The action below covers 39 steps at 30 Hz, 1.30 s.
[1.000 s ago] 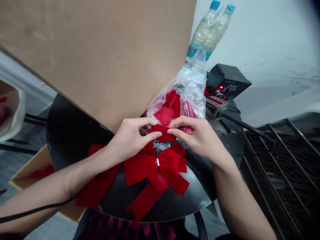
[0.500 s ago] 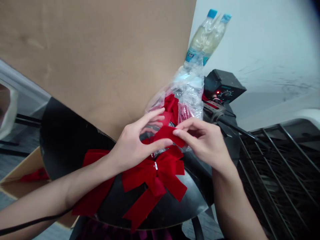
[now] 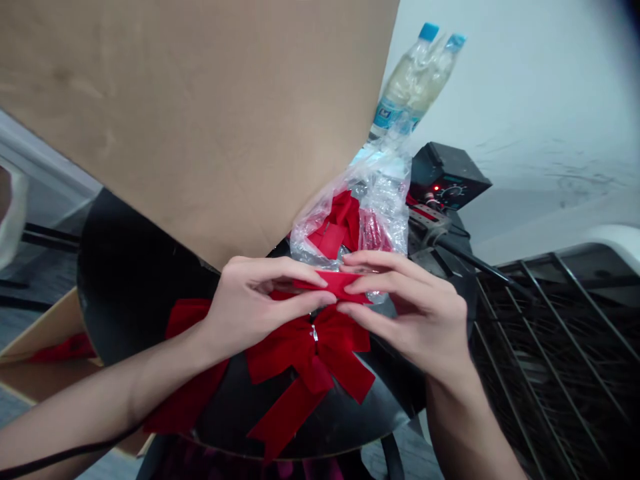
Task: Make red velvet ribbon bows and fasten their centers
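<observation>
No legible text, far as I can tell. Blue label (image 3: 387, 113) on plastic bottle (image 3: 407, 83) has small marks, too blurry to read. Black control box (image 3: 445, 177) has dial (image 3: 453, 192) w/ tiny markings, no readable nos.

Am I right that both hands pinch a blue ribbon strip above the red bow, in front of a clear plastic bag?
Not quite: the head view shows the strip red, not blue. The left hand and right hand pinch it above the red bow, in front of the clear plastic bag.
</observation>
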### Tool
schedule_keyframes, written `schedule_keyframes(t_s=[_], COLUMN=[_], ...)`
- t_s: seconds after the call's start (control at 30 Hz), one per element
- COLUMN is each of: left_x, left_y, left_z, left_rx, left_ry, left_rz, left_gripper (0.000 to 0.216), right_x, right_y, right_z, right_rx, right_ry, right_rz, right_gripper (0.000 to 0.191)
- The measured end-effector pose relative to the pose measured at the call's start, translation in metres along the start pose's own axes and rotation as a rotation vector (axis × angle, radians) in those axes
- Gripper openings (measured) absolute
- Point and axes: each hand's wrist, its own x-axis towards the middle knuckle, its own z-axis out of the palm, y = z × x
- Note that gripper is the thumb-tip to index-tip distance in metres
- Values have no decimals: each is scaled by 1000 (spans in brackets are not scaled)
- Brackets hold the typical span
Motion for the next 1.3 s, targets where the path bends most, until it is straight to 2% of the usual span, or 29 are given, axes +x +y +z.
schedule_keyframes(t_s=[0.07, 0.23, 0.33, 0.4, 0.5, 0.6, 0.63, 0.7, 0.77, 0.83, 0.9, 1.0, 1.13, 1.2, 1.3], left_x=[-1, -7, -9, -10, -11, -9, -8, -5, -5, -7, -10, -12, -5, -1, 2], left_y=[0, 0, -1, -1, -2, -2, -2, -3, -3, -3, -2, 1, 4, 4, 0], left_z=[0, 0, -1, -1, -3, -5, -6, -7, -6, -5, -4, -5, -7, -7, -7], left_rx=[47, 24, 39, 81, 140, 127, 136, 243, 446, 597, 607, 387, -160, -330, -447], left_ry=[14, -4, -17, -17, -21, -61, -108, -288, -536, -726, -769, -644, -469, -400, -413], left_rz=[31, 0, 12, 40, 84, 26, -13, -54, -51, -80, -159, -264, -415, -435, -496], left_gripper=[14, 25, 21, 21, 19, 27, 35, 45, 38, 28, 27, 25, 33, 39, 52], right_x=[-4, -8, -6, -3, 1, 0, -3, -13, -26, -42, -57, -78, -93, -92, -85], right_y=[-3, -7, -10, -11, -14, -18, -20, -25, -32, -41, -51, -59, -50, -42, -32], right_z=[3, 9, 8, 6, 3, -4, -8, -16, -24, -28, -27, -20, -12, -9, -5], right_rx=[52, 217, 315, 306, 133, -32, -63, -95, -103, -99, -79, -23, 28, 56, 158], right_ry=[38, 156, 41, -50, -101, -123, -112, -54, 0, 28, 56, 76, -22, -65, -122], right_rz=[34, 177, 312, 342, 274, 211, 208, 226, 264, 306, 348, 402, 477, 490, 493], right_gripper=[18, 18, 30, 41, 29, 13, 11, 8, 9, 12, 14, 16, 11, 5, 6])
